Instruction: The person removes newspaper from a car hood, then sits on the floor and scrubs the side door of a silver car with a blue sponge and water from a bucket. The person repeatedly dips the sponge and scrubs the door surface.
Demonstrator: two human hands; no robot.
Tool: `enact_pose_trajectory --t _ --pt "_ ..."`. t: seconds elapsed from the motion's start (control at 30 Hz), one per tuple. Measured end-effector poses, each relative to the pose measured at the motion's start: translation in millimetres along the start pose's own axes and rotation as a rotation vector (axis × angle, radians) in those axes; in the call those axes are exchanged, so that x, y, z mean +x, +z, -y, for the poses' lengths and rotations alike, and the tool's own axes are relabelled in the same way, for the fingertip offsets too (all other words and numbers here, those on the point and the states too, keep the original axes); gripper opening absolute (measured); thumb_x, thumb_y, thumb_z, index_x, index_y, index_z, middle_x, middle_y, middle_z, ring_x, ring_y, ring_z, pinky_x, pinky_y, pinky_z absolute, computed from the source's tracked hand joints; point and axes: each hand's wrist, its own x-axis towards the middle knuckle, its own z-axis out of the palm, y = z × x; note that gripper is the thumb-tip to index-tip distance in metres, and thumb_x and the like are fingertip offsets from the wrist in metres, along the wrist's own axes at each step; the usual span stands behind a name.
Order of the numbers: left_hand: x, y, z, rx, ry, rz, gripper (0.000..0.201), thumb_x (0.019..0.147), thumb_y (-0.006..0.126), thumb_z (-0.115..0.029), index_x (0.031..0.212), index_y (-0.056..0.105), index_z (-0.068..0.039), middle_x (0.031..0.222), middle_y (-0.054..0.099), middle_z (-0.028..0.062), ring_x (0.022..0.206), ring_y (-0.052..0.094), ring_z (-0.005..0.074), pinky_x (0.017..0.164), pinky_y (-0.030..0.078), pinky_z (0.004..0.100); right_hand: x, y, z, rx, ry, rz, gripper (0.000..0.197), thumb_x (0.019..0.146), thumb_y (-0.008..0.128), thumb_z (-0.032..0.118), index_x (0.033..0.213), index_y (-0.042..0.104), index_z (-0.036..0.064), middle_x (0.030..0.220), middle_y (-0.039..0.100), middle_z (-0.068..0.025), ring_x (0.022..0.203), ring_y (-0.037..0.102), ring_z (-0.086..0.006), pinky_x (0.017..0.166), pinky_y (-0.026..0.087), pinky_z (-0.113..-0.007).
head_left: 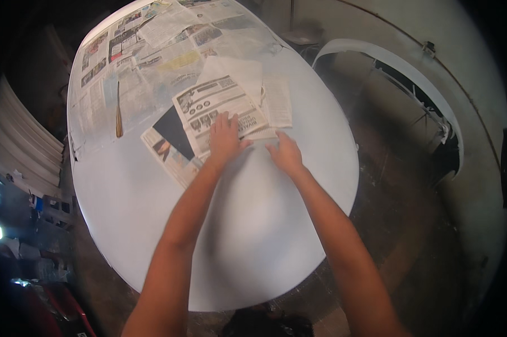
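Note:
A large white, smoothly curved panel point(130, 191), like a car bonnet, lies in front of me. On its middle is a loose pile of printed newspaper sheets point(220, 98), the top one tilted. My left hand point(226, 137) presses on the lower part of that sheet, palm down, fingers stretched and thumb pointing right. Just right of it, my right hand point(287, 154) has its fingertips at the pile's near right edge, thumb and forefinger apart. Under the sheets at the left, a dark rectangular piece point(174, 133) and a picture page point(166, 151) stick out.
More newspaper point(144, 53) covers the panel's far end. A thin brownish stick or brush point(119, 115) lies on the left side. A white curved bumper-like part point(455, 112) stands at the right. White ribbed panels point(26, 140) are at the left, a red object point(68, 309) at lower left.

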Motion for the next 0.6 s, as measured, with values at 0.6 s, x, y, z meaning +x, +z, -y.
enact_pose_trajectory --t 0.6 --pt "79.0 -96.7 26.1 0.362 0.103 -0.43 0.04 0.083 0.066 0.002 0.118 0.074 -0.015 0.144 0.061 0.0144 0.11 0.067 0.0311 0.081 0.054 0.0418 212.0 23.8 -39.3 -0.21 -0.347 -0.017 0.033 0.093 0.072 0.017 0.126 0.073 0.0143 0.139 0.061 -0.005 0.128 0.056 -0.0312 0.096 0.052 -0.045"
